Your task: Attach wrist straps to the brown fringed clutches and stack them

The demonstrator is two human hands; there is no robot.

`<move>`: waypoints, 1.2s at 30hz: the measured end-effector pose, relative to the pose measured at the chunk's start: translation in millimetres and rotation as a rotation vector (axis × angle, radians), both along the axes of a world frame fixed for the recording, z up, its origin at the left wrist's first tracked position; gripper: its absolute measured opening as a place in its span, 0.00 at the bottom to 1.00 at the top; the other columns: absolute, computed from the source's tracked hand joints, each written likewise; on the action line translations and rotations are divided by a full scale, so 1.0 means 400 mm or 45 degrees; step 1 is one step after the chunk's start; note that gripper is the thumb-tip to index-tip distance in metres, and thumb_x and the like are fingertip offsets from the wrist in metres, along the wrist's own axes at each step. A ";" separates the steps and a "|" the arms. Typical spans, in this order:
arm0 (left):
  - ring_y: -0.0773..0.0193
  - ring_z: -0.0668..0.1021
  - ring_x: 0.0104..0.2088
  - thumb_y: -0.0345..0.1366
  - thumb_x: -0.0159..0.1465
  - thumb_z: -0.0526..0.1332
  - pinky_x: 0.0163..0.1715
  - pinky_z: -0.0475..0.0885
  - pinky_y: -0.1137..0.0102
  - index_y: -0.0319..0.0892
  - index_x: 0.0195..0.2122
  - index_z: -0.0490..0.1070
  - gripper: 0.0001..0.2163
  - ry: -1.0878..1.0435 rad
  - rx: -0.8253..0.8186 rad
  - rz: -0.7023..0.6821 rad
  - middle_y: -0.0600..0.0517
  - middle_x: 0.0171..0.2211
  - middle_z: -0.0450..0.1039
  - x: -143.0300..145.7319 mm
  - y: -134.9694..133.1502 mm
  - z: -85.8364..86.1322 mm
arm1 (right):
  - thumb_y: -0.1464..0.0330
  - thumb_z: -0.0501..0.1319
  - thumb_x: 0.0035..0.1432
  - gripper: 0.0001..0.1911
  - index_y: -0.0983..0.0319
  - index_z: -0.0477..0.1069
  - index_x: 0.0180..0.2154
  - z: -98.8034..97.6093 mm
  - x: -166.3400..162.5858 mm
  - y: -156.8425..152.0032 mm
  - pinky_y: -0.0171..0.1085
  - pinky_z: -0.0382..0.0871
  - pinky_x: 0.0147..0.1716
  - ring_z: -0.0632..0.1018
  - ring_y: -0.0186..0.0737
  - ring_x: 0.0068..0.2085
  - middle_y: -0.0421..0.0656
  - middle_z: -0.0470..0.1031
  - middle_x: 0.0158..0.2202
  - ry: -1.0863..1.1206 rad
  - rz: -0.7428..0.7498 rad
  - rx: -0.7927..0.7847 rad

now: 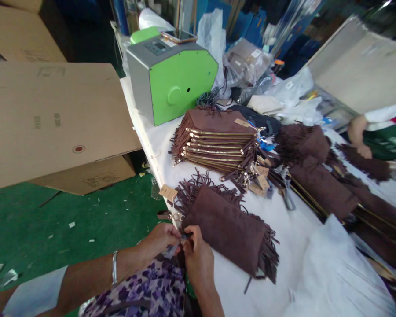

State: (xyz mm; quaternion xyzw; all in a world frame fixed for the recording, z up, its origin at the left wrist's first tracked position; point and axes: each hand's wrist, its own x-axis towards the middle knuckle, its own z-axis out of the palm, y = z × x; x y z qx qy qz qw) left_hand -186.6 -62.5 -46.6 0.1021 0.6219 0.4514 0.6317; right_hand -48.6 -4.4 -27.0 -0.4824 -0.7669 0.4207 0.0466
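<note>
**At corner of 1 brown fringed bag [227, 229]: L hand [160, 239] + R hand [199, 259], close tog.**

Lying flat nr front edge of white counter [237, 295], w/ fringe at both ends. Can't tell contents. At L end, metal clasp [176, 216] + tan tag [168, 193], just by counter edge.

In L grip: fingertips tog., clamped on small clear plastic piece [170, 252], partly hidden + blurred. In R grip: thumb + fingertips drawn in at same spot, touching L fingers or nearly; can't tell if clamped on anything. On L wrist, 1 silver bracelet [115, 266]; farther up forearm, 1 pale patch [36, 290].

Behind bag: neat stack of fringed zip bags [214, 141], laid flat 1 on another, gold zips facing front, tags + straps spilling off R end. Can't see inside any.

To rear L of stack: grey-and-green machine [185, 83], w/ phone [180, 36] flat on top. Nr machine, heap of clear plastic bags [293, 88]; in 1 of these, brownish packed item [246, 59] w/ white label.

Off to R: more brown bags [320, 189], loosely heaped. Nr front there, white sheeting [333, 273]. At far R, co-worker's hand [359, 138] on or just by dark fringed piece [363, 163].

L of counter: big cardboard carton [53, 127]; can't see inside. On green floor [86, 233], white scraps.
</note>
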 end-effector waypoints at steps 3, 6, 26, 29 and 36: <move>0.65 0.73 0.18 0.38 0.45 0.65 0.20 0.62 0.74 0.38 0.24 0.70 0.09 -0.009 -0.021 0.024 0.50 0.18 0.74 0.005 0.000 -0.011 | 0.73 0.54 0.59 0.12 0.57 0.65 0.44 -0.008 0.002 0.003 0.32 0.57 0.28 0.77 0.39 0.30 0.35 0.75 0.28 -0.035 -0.016 0.027; 0.64 0.73 0.20 0.41 0.46 0.67 0.22 0.65 0.72 0.38 0.23 0.70 0.12 -0.058 -0.034 0.099 0.50 0.19 0.73 0.010 -0.002 -0.017 | 0.71 0.55 0.59 0.10 0.57 0.64 0.44 -0.014 0.003 0.001 0.32 0.57 0.29 0.77 0.40 0.30 0.35 0.74 0.27 -0.008 -0.055 -0.003; 0.62 0.75 0.29 0.34 0.44 0.72 0.28 0.67 0.71 0.39 0.31 0.73 0.14 -0.585 -0.143 0.340 0.52 0.27 0.74 0.047 -0.007 0.020 | 0.57 0.57 0.60 0.14 0.60 0.74 0.33 -0.030 0.022 -0.076 0.35 0.65 0.35 0.75 0.42 0.33 0.41 0.77 0.31 0.217 -0.570 -0.182; 0.63 0.74 0.29 0.34 0.42 0.70 0.29 0.66 0.71 0.38 0.28 0.72 0.13 -0.520 -0.099 0.329 0.52 0.26 0.73 0.046 -0.013 0.019 | 0.56 0.59 0.58 0.15 0.61 0.75 0.32 -0.033 0.018 -0.084 0.34 0.64 0.31 0.74 0.41 0.31 0.41 0.76 0.28 0.292 -0.630 -0.274; 0.64 0.72 0.29 0.34 0.45 0.66 0.32 0.64 0.71 0.38 0.27 0.73 0.09 -0.232 -0.001 0.256 0.52 0.26 0.72 0.040 -0.022 0.015 | 0.56 0.63 0.52 0.16 0.63 0.71 0.26 -0.054 0.005 -0.088 0.31 0.58 0.22 0.65 0.33 0.23 0.38 0.68 0.21 0.531 -0.736 -0.551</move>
